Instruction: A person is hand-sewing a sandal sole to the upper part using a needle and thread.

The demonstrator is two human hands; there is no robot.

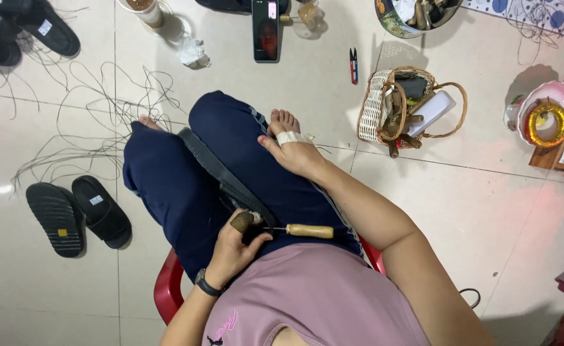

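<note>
I sit on a red plastic chair [166,291] with my legs crossed in dark blue trousers. A dark strap-like shoe piece [221,173] lies along my lap. My left hand [234,247], with a brown thimble on the thumb and a watch on the wrist, pinches the near end of the strap. An awl with a wooden handle [309,230] lies on my lap just right of that hand, its metal tip toward the fingers. My right hand [295,150], a white bandage around one finger, rests on my knee near my bare foot and holds nothing I can see.
A woven basket [394,106] with tools stands to the right. Small scissors [354,65] and a phone [266,29] lie ahead on the tiled floor. Two black sandals [77,214] lie at the left beside loose dark threads [102,122]. A pink dish [545,115] sits far right.
</note>
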